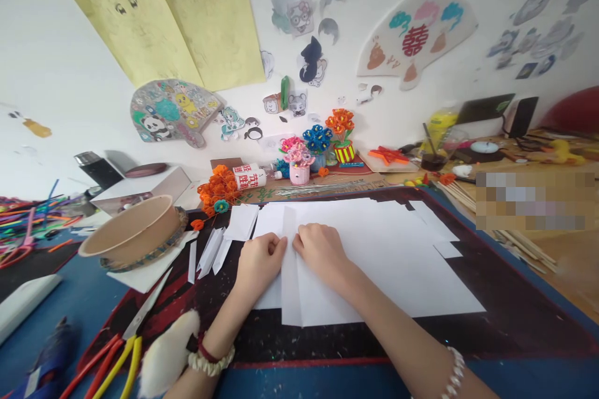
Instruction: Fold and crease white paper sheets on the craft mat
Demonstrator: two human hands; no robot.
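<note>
A large white sheet of paper [397, 268] lies before me, with a narrow folded strip [291, 287] standing along its left part. My left hand [259, 262] is closed at the strip's left edge, thumb and fingers pinching the paper. Just across the fold, my right hand [322, 255] has its fingers curled onto the sheet; the fingertips are partly hidden. More white sheets lie underneath. Left of my left hand are a small folded paper [242, 222] and several narrow folded paper pieces [211, 254].
Scissors with red and yellow handles [135, 324] lie at the left near a white fluffy thing [171, 352]. A round tan basket [131, 230] stands beyond. Craft flowers in pots [299, 171] line the wall. Thin sticks [524, 246] and a drink cup [434, 159] are at the right.
</note>
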